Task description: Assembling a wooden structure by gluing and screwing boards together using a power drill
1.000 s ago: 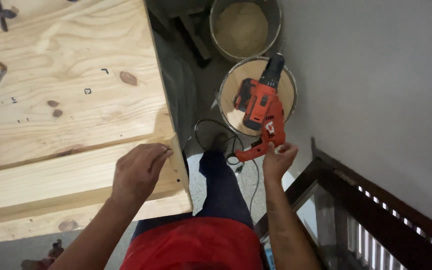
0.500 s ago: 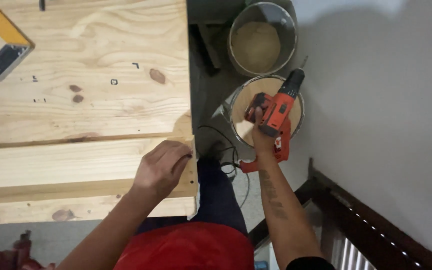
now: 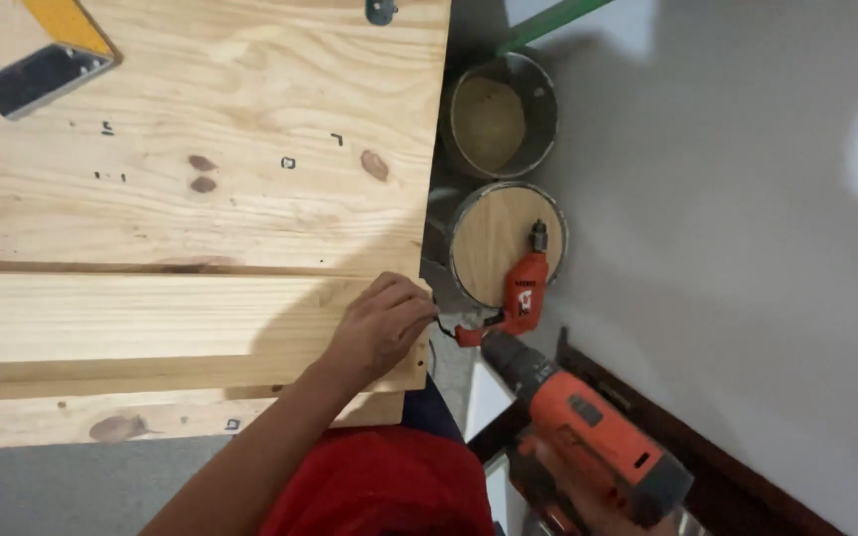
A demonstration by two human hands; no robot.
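Note:
My left hand [image 3: 381, 328] rests palm down on the right end of a long pale wooden plank [image 3: 131, 323], fingers curled over its corner. The plank lies on a wide plywood board [image 3: 201, 149]. My right hand [image 3: 570, 508] is low at the right, mostly hidden behind the orange cordless drill [image 3: 588, 442] it grips. The drill's dark chuck points up and to the left, just off the plank's end. A smaller red corded drill [image 3: 523, 288] lies on a round wooden lid [image 3: 489, 248] on the floor.
An open metal bucket [image 3: 494, 119] of sawdust stands beyond the lid. A yellow and metal try square [image 3: 47, 60] lies at the board's far left. A dark railing [image 3: 707, 447] runs along the lower right, and a green pole [image 3: 548, 25] leans at the top.
My right hand took the orange drill off the round lid and drew it back towards my body. The left hand stayed on the plank's end. The red corded drill stays on the lid.

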